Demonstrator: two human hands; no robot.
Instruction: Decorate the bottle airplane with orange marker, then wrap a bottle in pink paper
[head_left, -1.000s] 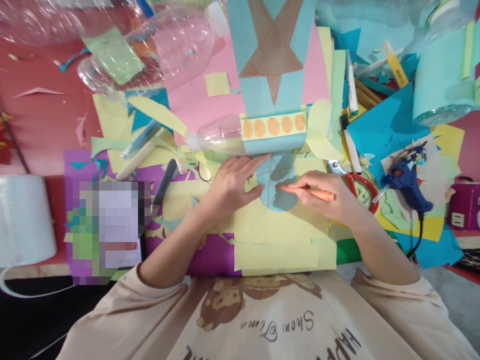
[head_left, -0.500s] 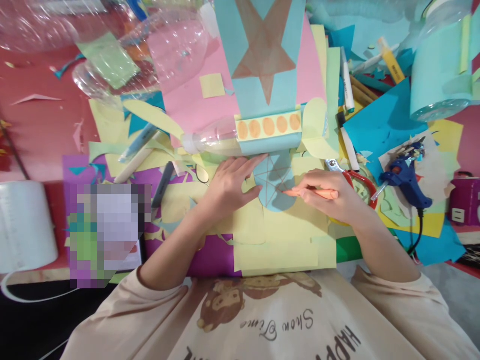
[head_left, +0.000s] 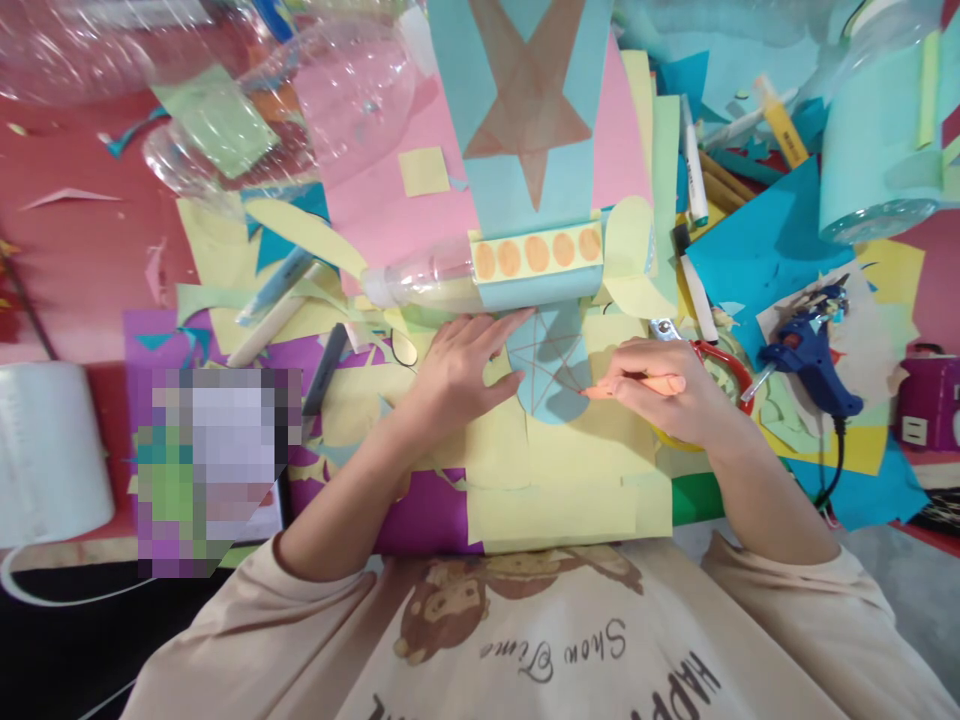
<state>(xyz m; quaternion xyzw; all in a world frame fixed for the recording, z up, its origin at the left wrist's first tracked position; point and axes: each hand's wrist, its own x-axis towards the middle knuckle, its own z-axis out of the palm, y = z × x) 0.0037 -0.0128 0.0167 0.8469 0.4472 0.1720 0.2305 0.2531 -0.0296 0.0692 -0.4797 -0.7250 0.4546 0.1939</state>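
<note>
My right hand [head_left: 664,385] grips an orange marker [head_left: 637,386], its tip at the lower right of a light blue paper piece [head_left: 553,375]. Thin brown lines on that piece form a star outline. My left hand [head_left: 469,365] lies with its fingers spread, fingertips and thumb on the left edge of the blue paper. Under both is pale yellow paper [head_left: 570,500]. Just beyond lies a clear plastic bottle [head_left: 427,277] wrapped in light blue, with a strip of orange dots [head_left: 536,253]. Farther back is a light blue sheet with a brown star [head_left: 532,110].
Red-handled scissors [head_left: 731,365] lie partly behind my right hand. A blue glue gun [head_left: 814,350] rests on white paper at the right. A blue-wrapped bottle [head_left: 881,140] stands at the back right. Several markers and paper scraps surround the work. A white roll-shaped object [head_left: 52,455] is at the left.
My right hand has shifted slightly right and the marker tip has slid toward the lower right edge of the blue paper, with a line now reaching there. My left hand stays put.
</note>
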